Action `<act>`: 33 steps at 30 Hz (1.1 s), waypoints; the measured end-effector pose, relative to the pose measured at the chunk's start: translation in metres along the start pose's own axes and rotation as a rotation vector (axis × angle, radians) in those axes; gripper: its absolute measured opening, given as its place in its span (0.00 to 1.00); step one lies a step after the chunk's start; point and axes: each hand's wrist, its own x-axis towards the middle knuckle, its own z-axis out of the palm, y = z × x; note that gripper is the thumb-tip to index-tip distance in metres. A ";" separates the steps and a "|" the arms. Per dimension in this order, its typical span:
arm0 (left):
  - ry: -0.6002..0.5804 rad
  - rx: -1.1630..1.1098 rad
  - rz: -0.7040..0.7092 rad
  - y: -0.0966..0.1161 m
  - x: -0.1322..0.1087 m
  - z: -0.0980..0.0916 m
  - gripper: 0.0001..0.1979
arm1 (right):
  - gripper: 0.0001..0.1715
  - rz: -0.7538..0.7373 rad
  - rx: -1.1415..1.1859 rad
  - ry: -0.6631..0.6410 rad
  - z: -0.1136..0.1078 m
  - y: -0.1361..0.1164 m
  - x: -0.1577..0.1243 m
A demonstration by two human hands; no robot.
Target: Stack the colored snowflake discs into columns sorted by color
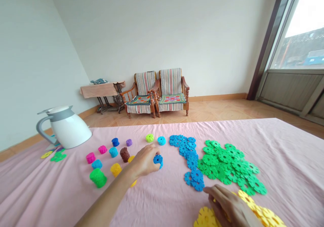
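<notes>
My left hand (145, 162) is closed around a short stack of blue snowflake discs (158, 159), thumb and fingers on its sides. My right hand (229, 203) rests palm down over the yellow snowflake discs (263, 211), its fingers apart. Its fingertips reach the near end of a spread of loose blue discs (197, 178). A large heap of green discs (225, 161) lies just beyond that hand. Left of my left hand stand stacks in several colours, among them a brown stack (125, 154), a yellow stack (115, 169) and a green stack (98, 178). My left hand partly hides more yellow stacks.
A white and grey jug (71, 127) stands at the table's left, with a few loose discs (58, 155) beside it. A lime stack (149, 138) and a light-blue stack (161, 140) sit farther back. Two wooden armchairs (172, 88) stand beyond the pink tablecloth (157, 203).
</notes>
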 end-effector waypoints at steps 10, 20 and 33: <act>0.059 -0.127 0.083 0.033 0.000 0.001 0.14 | 0.17 -0.009 -0.025 0.009 0.000 0.000 0.000; -0.109 -0.233 0.274 0.084 0.009 0.045 0.12 | 0.19 0.041 0.015 0.007 -0.008 -0.004 0.002; -0.070 -0.246 0.219 0.081 0.004 0.054 0.11 | 0.19 0.027 0.008 0.057 -0.006 -0.004 0.002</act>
